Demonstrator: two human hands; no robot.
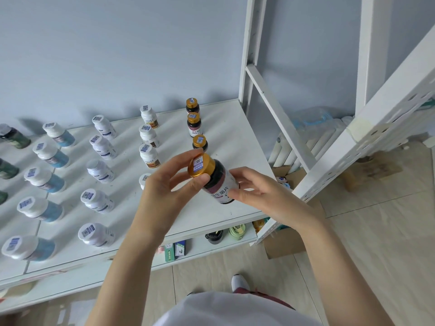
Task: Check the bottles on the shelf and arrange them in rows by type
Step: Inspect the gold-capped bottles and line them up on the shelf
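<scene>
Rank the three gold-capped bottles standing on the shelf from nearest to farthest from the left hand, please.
1. Front gold-capped bottle, just beyond the left hand and its fingertips.
2. Middle gold-capped bottle, farther back in the same row.
3. Back gold-capped bottle, by the wall at the shelf's rear edge.

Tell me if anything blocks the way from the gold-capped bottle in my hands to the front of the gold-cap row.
Nothing visible does. The held bottle, gripped by the left hand and right hand, hovers just in front of the nearest gold-cap bottle; the shelf around there looks bare, though the hands hide part of it.
</scene>
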